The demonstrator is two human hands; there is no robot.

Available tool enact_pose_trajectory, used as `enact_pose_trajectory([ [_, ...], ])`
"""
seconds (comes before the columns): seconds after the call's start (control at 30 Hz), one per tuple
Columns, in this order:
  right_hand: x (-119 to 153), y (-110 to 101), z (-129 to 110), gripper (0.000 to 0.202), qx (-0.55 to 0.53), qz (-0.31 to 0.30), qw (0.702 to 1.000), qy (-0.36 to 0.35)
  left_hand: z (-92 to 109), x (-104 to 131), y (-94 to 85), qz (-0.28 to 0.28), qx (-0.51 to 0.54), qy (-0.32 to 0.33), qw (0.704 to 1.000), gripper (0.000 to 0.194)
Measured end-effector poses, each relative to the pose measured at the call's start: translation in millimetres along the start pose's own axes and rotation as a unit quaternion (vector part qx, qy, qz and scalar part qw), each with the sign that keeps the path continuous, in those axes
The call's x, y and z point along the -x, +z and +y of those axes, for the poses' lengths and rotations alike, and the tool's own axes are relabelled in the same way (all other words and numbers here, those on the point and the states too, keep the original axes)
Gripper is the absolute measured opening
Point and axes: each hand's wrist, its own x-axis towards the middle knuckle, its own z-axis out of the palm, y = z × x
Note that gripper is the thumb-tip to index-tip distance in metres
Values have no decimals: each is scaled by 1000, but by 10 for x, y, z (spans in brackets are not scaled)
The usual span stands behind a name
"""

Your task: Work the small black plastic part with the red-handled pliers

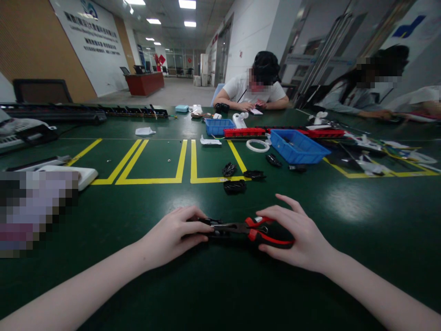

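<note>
My right hand [292,230] is closed around the red and black handles of long-nose pliers [253,229], with one finger lifted off. The jaws point left and reach a black plastic part [218,233] low over the green table. That part is in my left hand [181,230], between thumb and fingers; some of it is hidden behind them. Whether the jaws grip anything at the part is too small to tell. Just beyond my hands lie several similar black parts [234,185] near the yellow tape.
A large blue bin [298,146] and a smaller blue bin [219,126] stand farther back, with a white tape ring [257,145] and red strips [244,132] near them. At left lies a white device [86,177]. A person [255,87] sits across the table; others sit at right.
</note>
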Motion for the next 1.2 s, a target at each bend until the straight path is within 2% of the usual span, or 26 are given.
enact_pose_trajectory([
  [0.1, 7, 5, 9, 50, -15, -2, 1000, 6, -1, 2, 0, 7, 19, -1, 1000, 26],
  [0.27, -2, 4, 15, 58, -8, -17, 999, -26, 5, 1, -5, 15, 43, 6, 999, 24],
  [0.47, -7, 11, 10, 58, -5, -18, 999, -30, 9, 7, -6, 19, 46, 9, 999, 22],
  [0.67, 6, 14, 8, 58, 0, -21, 999, -32, 7, 18, -15, 25, 49, 5, 998, 29],
  [0.93, -7, -8, 26, 56, 10, -20, 999, -34, -40, 43, 37, 59, 58, 26, 996, 21],
  [1.2, -5, 25, 7, 54, 11, -18, 999, -30, -13, 29, 12, 56, 101, -24, 993, 20],
])
